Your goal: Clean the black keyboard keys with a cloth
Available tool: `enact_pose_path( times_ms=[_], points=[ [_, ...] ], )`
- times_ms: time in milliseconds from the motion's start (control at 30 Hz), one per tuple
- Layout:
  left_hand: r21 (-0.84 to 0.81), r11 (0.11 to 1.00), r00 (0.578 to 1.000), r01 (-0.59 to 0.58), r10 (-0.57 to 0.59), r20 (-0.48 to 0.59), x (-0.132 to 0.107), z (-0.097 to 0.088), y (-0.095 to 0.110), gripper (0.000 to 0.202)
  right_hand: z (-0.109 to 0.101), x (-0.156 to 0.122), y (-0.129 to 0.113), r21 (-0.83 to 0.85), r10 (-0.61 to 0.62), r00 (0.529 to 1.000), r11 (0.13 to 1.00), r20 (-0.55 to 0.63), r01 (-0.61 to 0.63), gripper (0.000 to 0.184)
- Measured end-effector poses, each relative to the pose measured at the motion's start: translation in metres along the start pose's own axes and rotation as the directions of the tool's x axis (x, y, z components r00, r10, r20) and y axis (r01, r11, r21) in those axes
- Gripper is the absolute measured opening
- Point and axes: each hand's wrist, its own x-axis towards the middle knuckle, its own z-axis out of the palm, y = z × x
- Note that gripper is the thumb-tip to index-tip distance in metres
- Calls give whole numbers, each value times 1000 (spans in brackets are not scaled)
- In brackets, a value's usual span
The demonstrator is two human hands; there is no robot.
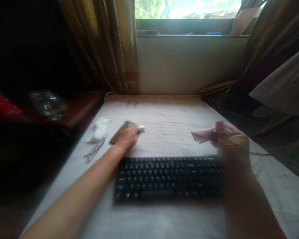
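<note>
My left hand [129,136] is closed, with a small white wad [141,128] showing at its fingertips. I cannot make out whether the wad is tissue or cloth. Beside and partly behind that hand lies a brown smartphone [117,132] with a camera block at its top. On the right, my right hand [230,139] grips a small pale pink cloth [201,134] whose free end points left. Between my forearms sits a black keyboard [169,179], its right end hidden by my right arm.
Eyeglasses [96,149] and a crumpled white plastic bag [101,128] lie at the table's left edge. A white cloth covers the table [164,109]. A glass jar [49,104] stands on a side surface. A thin cable [260,154] runs off to the right. Curtains [114,43] flank the window.
</note>
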Motion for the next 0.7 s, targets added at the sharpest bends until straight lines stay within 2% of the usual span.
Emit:
enact_pose_path(
  times_ms=[100,200,267,333,433,500,567,600,633,700],
  points=[
    [52,982,981,180,-176,-81,13,-24,-42,36,5,-3,-6,41,-9,999,999,33,8,50],
    [76,955,956,288,-282,-86,24,-42,-83,38,11,-6,-10,26,-11,992,1000,125,8,41],
    [65,946,948,318,-314,-58,26,-47,-102,43,15,-9,-11,14,-29,983,1000,181,27,38],
    [34,946,946,322,-320,-59,20,-47,-109,48,18,-11,-10,11,-57,974,998,218,56,37],
    [-44,962,956,269,-272,-106,-6,-42,-94,49,26,-19,-11,41,-81,962,996,260,73,31],
    [-121,976,974,179,-194,-119,-35,-36,-69,45,33,-29,-15,95,-77,939,994,334,47,25],
    [-226,971,988,71,-100,-120,-69,-31,-35,42,41,-45,-20,118,-63,881,993,470,8,19],
    [-396,918,987,6,-68,-143,-86,-29,-18,44,45,-55,-22,103,-56,834,995,548,-1,17],
    [-529,848,992,-33,-35,-118,-101,-27,-1,48,49,-66,-25,79,-60,787,997,615,14,15],
    [-688,724,996,-48,-19,-90,-126,-25,28,55,54,-88,-27,24,-114,733,991,671,132,12]
  ],
)
